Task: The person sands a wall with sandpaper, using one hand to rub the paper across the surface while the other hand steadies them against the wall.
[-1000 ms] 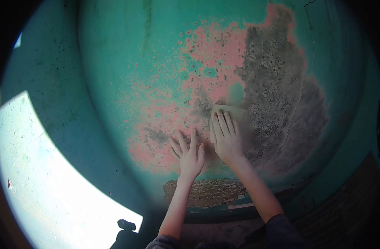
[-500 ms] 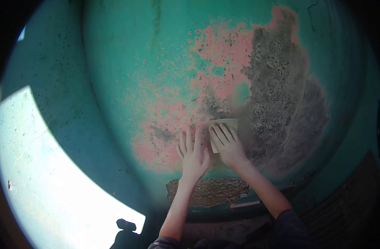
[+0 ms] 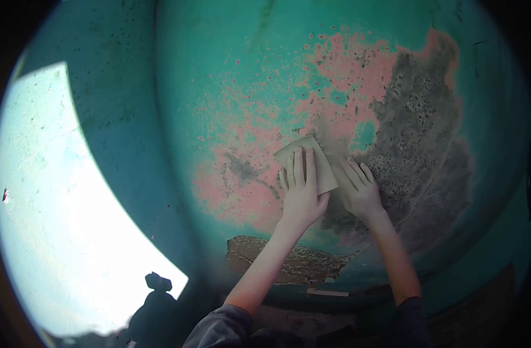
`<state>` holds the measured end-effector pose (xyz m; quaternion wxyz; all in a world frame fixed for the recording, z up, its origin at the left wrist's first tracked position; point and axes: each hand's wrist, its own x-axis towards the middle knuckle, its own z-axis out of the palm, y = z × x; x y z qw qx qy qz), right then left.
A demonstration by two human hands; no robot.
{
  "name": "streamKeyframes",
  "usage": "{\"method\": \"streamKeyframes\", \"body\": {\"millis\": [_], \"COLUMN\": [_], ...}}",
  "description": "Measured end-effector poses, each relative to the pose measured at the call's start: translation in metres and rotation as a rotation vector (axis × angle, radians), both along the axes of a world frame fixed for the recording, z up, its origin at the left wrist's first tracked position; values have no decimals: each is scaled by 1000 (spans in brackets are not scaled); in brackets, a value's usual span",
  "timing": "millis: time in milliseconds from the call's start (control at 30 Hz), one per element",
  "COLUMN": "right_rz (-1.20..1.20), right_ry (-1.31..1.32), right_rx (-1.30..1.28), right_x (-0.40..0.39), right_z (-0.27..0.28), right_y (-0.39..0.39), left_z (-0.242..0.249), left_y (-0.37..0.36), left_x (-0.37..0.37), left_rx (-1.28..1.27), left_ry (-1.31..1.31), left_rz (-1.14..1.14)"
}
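Observation:
My left hand (image 3: pixel 300 188) lies flat over a pale square sheet of sandpaper (image 3: pixel 328 175), pressing it against the painted wall (image 3: pixel 231 35). Its fingers point upward and the thumb is at the sheet's lower edge. To the right, my right hand (image 3: pixel 361 191) rests on the wall with fingers extended, apart from the sheet and holding nothing. Around both hands the green paint is worn to pink patches (image 3: pixel 352 69) and bare grey plaster (image 3: pixel 413 110). The surface under the sandpaper is hidden.
Low on the wall, below my hands, is a rough brown broken patch (image 3: pixel 288 261). A pale strip (image 3: pixel 328 293) sits beneath it. On the left, a side wall (image 3: pixel 112 75) meets this one at a corner, with bright sunlight (image 3: pixel 74 232) and a dark shadow (image 3: pixel 158 313) on it.
The sandpaper has passed from under my right hand to under my left, and now sits tilted. My right hand has shifted right onto the wall. The view has turned slightly left.

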<state>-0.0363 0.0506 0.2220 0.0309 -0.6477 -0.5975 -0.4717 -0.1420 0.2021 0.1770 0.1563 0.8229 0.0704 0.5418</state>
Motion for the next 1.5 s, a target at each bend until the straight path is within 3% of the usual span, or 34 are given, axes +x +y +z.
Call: {"method": "streamKeyframes", "body": {"millis": [33,100,300,367,400,567,700,767,833,900,1000,1133,1200,1333,1400,1500], "right_rz": [-65,-53,-28,-18,-15,-20,-18,-7,30,29,11,-17,-9,-31,-58,-52], "right_ry": [-9,-51,-95,-97,-102,-99,-75,-63,-3,8,17,-30,-41,-63,-58,-73], "right_rx": [125,131,142,145,152,167,227,237,156,154,181,192,200,222,219,244], "right_x": [6,15,25,26,26,24,20,13,7,2,0,1,2,1,1,2], "right_z": [-3,-8,-14,-14,-14,-17,-23,-21,-18,-19,-29,-39,-40,-41,-42,-43], "right_y": [-6,-10,-13,-12,-13,-8,7,16,24,32,45,53,53,55,56,56], "left_z": [-3,-6,-72,-89,-94,-40,-95,-115,-101,-83,-75,-135,-156,-130,-121,-142], "left_y": [-4,-7,-38,-32,-10,73,6,-15,11,59,104,45,32,116,146,91], "left_x": [7,19,28,19,21,-4,20,17,5,-9,-20,-8,-13,-36,-38,-13], "left_rx": [-17,39,-191,-287,-298,-483,-392,-368,-378,-515,-557,-495,-468,-619,-683,-687], "left_ry": [-6,56,50,148,76,-188,-133,121,124,-187,-213,-110,79,-88,-208,-189], "left_rz": [22,253,157,108,173,248,199,125,131,88,208,201,90,15,128,88]}}
